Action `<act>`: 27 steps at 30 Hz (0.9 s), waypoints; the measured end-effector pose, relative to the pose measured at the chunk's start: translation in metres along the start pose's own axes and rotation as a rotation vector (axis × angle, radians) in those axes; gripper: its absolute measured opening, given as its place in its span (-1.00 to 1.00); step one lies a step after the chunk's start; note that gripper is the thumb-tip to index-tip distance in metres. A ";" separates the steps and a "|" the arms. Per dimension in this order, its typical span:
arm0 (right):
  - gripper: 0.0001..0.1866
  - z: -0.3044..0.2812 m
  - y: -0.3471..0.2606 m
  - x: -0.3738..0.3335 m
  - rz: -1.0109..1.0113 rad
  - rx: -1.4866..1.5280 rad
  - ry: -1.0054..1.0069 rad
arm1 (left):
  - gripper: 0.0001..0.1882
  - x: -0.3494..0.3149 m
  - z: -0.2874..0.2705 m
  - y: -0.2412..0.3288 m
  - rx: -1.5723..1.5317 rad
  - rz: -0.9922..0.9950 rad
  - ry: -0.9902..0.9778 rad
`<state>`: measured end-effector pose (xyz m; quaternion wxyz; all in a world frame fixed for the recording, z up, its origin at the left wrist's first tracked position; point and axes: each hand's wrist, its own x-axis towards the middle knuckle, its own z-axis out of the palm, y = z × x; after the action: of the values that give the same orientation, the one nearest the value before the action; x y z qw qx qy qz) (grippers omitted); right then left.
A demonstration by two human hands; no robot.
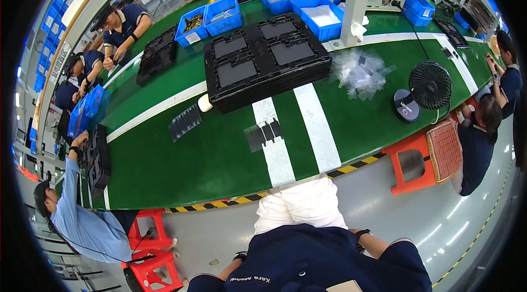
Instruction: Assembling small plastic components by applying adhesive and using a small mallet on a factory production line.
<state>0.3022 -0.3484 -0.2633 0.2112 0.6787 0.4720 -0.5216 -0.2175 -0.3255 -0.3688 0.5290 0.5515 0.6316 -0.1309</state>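
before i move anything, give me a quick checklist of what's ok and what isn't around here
1. Hands empty: cannot tell; both are hidden, with only the left wristband and right wristband marking the arms.
2. Black trays stacked on the green table: ok.
3. Dark strips clear of the trays: ok; they lie apart, partly over a white stripe.
4. Clear film tidy: not ok; it lies in a loose, spread heap right of the trays.
5. Fan off: cannot tell from one picture.
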 end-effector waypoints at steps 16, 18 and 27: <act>-0.90 -0.169 -0.014 -0.085 -0.660 -0.008 0.955 | -0.76 -0.115 -0.194 0.168 0.058 0.390 0.435; -0.90 -0.203 -0.044 -0.139 -0.817 0.023 1.111 | -0.84 -0.166 -0.235 0.218 -0.157 0.417 0.162; -0.87 -0.313 -0.171 -0.228 -1.223 -0.169 1.202 | -0.86 -0.212 -0.333 0.373 -0.084 0.910 -0.008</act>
<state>0.3121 -0.1211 0.0938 -0.3430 0.4480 0.8235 -0.0589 -0.1161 -0.0612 0.0946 0.5571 0.7504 0.3275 0.1386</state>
